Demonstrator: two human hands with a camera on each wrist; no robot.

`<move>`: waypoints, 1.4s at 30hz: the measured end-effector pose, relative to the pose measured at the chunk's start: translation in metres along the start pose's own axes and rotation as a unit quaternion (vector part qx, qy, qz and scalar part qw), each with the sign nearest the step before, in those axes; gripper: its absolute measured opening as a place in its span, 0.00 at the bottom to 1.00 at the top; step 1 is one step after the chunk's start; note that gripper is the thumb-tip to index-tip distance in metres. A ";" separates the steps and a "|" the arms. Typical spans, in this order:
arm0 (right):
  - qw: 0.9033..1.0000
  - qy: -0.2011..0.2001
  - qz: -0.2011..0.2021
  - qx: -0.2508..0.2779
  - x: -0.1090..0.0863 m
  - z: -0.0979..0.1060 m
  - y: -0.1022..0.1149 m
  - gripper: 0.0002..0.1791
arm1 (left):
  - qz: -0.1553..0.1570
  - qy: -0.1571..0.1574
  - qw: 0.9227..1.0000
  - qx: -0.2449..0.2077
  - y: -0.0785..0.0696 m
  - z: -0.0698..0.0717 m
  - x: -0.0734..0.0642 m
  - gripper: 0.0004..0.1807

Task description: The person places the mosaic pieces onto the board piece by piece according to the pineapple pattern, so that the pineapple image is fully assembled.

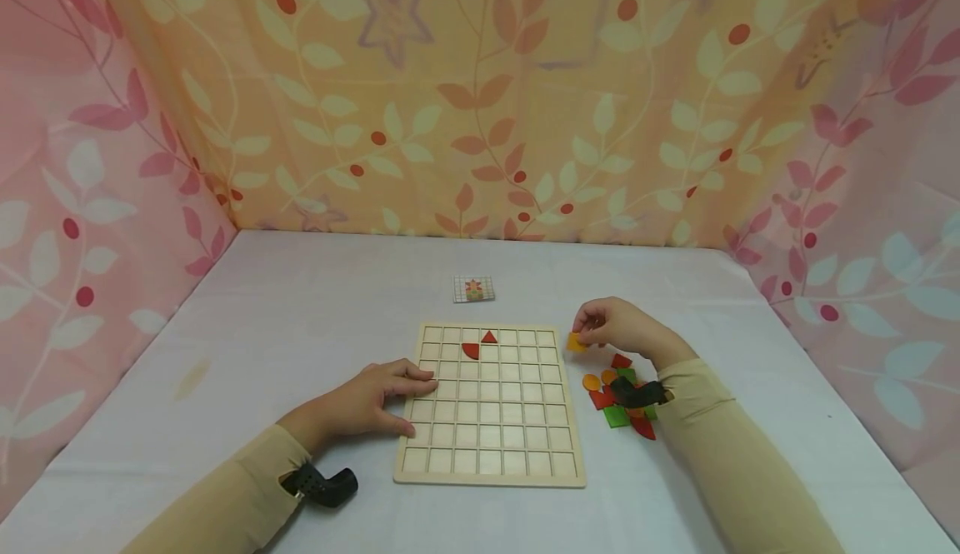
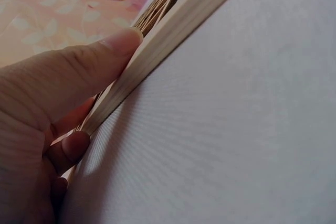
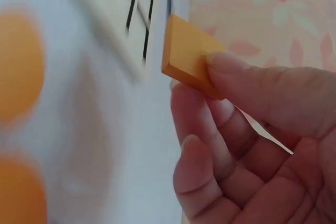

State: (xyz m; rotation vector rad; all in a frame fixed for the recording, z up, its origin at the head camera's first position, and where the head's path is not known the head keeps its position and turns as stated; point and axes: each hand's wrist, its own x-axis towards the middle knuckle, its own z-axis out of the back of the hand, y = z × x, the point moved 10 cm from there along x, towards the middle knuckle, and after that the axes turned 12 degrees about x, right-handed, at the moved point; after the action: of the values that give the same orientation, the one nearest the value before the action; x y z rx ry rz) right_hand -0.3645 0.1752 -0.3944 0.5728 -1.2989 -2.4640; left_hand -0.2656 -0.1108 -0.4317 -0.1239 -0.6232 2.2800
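Observation:
My right hand (image 1: pixel 618 326) pinches an orange-yellow square tile (image 3: pixel 191 56) between thumb and fingers, just off the upper right corner of the wooden grid board (image 1: pixel 490 481). In the right wrist view the thumb lies on the tile's face, with fingertips under it. My left hand (image 1: pixel 367 400) rests along the board's left edge, fingers fairly straight and the thumb (image 2: pixel 105 51) touching the rim. Two red pieces lie in the grid's upper part: a triangle (image 1: pixel 489 337) and a quarter circle (image 1: pixel 471 351).
Below the right wrist lies a loose pile of red, green and orange tiles, including an orange disc (image 1: pixel 591 382) and a green square (image 1: pixel 617 416), partly hidden by the black wrist camera (image 1: pixel 637 392). Behind the board is a small pattern card (image 1: pixel 473 289). Patterned cloth (image 1: pixel 480 121) surrounds the white table.

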 end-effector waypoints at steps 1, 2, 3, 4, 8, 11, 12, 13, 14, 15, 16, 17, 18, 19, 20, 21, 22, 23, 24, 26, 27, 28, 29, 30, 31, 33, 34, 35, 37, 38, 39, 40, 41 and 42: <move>1.000 0.001 0.008 -0.002 0.004 -0.005 0.006 0.03 | 0.000 0.000 1.000 0.000 0.000 0.000 0.000 0.38; 1.000 0.000 0.013 -0.002 0.007 -0.009 0.011 0.03 | 0.000 0.001 1.000 0.000 0.000 0.000 0.000 0.38; 1.000 -0.002 0.017 -0.001 0.011 -0.014 0.015 0.03 | 0.000 0.001 1.000 0.000 0.000 0.000 0.000 0.37; 1.000 -0.003 0.019 0.000 0.014 -0.018 0.019 0.03 | 0.000 0.002 1.000 -0.001 -0.001 0.000 -0.001 0.37; 0.999 -0.005 0.032 0.010 0.027 -0.034 0.033 0.04 | 0.005 0.004 1.000 -0.001 -0.001 0.001 -0.001 0.37; 0.999 -0.007 0.045 0.015 0.035 -0.045 0.041 0.04 | 0.006 0.004 1.000 -0.002 -0.001 0.001 -0.001 0.37; 0.999 -0.007 0.051 0.014 0.037 -0.049 0.043 0.04 | 0.006 0.004 1.000 -0.002 0.000 0.000 -0.001 0.37; 0.998 -0.009 0.055 0.012 0.040 -0.052 0.045 0.04 | 0.007 0.004 1.000 -0.001 0.000 0.000 -0.001 0.37; 0.998 -0.010 0.058 0.013 0.042 -0.055 0.046 0.04 | 0.006 0.004 1.000 0.002 0.000 0.000 -0.001 0.38; 0.998 -0.010 0.061 0.014 0.043 -0.058 0.048 0.04 | 0.006 0.004 1.000 0.003 0.001 -0.001 -0.001 0.38; 0.998 -0.010 0.064 0.013 0.045 -0.061 0.049 0.04 | 0.006 0.004 1.000 0.004 0.001 -0.001 -0.001 0.38; 0.998 -0.009 0.065 0.013 0.047 -0.063 0.050 0.03 | 0.006 0.004 1.000 0.006 0.001 -0.001 -0.001 0.38; 0.998 -0.009 0.064 0.013 0.048 -0.066 0.051 0.03 | 0.006 0.004 1.000 0.007 0.002 -0.001 -0.001 0.38; 0.998 -0.008 0.062 0.013 0.049 -0.069 0.052 0.03 | 0.006 0.004 1.000 0.006 0.002 -0.001 -0.001 0.38; 0.998 -0.006 0.061 0.014 0.051 -0.072 0.052 0.03 | 0.007 0.004 1.000 0.007 0.002 -0.001 -0.001 0.38; 0.998 -0.004 0.060 0.013 0.052 -0.075 0.053 0.03 | 0.008 0.004 1.000 0.006 0.002 -0.001 -0.001 0.38; 0.998 -0.003 0.059 0.012 0.053 -0.077 0.053 0.03 | 0.008 0.004 1.000 0.008 0.003 -0.001 -0.001 0.38; 0.998 -0.001 0.056 0.011 0.055 -0.080 0.053 0.03 | 0.009 0.005 1.000 0.008 0.003 -0.002 -0.001 0.38; 0.998 -0.002 0.055 0.009 0.056 -0.082 0.053 0.03 | 0.009 0.005 1.000 0.008 0.003 -0.002 -0.001 0.38; 0.999 -0.003 0.049 0.004 0.059 -0.085 0.051 0.04 | 0.009 0.005 1.000 0.010 0.004 -0.002 -0.001 0.38; 0.999 -0.004 0.046 0.001 0.060 -0.086 0.050 0.04 | 0.008 0.004 1.000 0.009 0.004 -0.001 -0.001 0.38; 0.999 -0.006 0.043 -0.004 0.060 -0.087 0.050 0.04 | 0.007 0.004 1.000 0.009 0.003 -0.001 -0.001 0.38; 0.999 -0.008 0.039 -0.009 0.061 -0.088 0.049 0.04 | 0.006 0.003 1.000 0.008 0.003 -0.001 0.000 0.38; 0.999 -0.010 0.037 -0.013 0.061 -0.089 0.049 0.04 | 0.006 0.003 1.000 0.008 0.003 -0.001 0.000 0.38; 0.999 -0.009 0.033 -0.017 0.061 -0.090 0.049 0.04 | 0.004 0.002 1.000 0.009 0.003 -0.001 0.000 0.38; 0.999 -0.010 0.031 -0.021 0.061 -0.092 0.050 0.03 | 0.000 -0.001 1.000 0.010 0.002 -0.001 0.000 0.38; 0.999 -0.011 0.028 -0.023 0.061 -0.092 0.051 0.03 | -0.002 -0.002 1.000 0.011 0.002 -0.001 0.000 0.38; 0.999 -0.011 0.024 -0.023 0.061 -0.093 0.051 0.02 | -0.003 -0.004 1.000 0.012 0.002 0.000 0.000 0.38; 0.999 -0.010 0.018 -0.026 0.061 -0.094 0.051 0.02 | -0.007 -0.006 1.000 0.014 0.001 0.000 0.000 0.38; 0.999 -0.010 0.017 -0.028 0.061 -0.095 0.052 0.02 | -0.007 -0.006 1.000 0.013 0.001 0.000 0.000 0.38; 0.999 -0.010 0.014 -0.032 0.062 -0.096 0.052 0.02 | -0.007 -0.006 1.000 0.013 0.001 0.000 0.000 0.38; 0.999 -0.011 0.010 -0.036 0.062 -0.096 0.051 0.03 | -0.007 -0.006 1.000 0.013 0.001 0.000 0.000 0.38; 0.999 -0.011 0.008 -0.040 0.062 -0.096 0.051 0.03 | -0.007 -0.006 1.000 0.012 0.001 0.000 0.000 0.38; 0.999 -0.012 0.006 -0.043 0.062 -0.096 0.050 0.03 | -0.006 -0.005 1.000 0.012 0.001 0.000 0.000 0.38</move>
State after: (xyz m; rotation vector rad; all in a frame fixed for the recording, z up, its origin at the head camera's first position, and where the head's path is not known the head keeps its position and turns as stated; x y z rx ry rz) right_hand -0.3693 0.0518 -0.4149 0.5150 -1.1952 -2.5095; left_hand -0.2667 -0.1112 -0.4325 -0.0966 -0.6001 2.2763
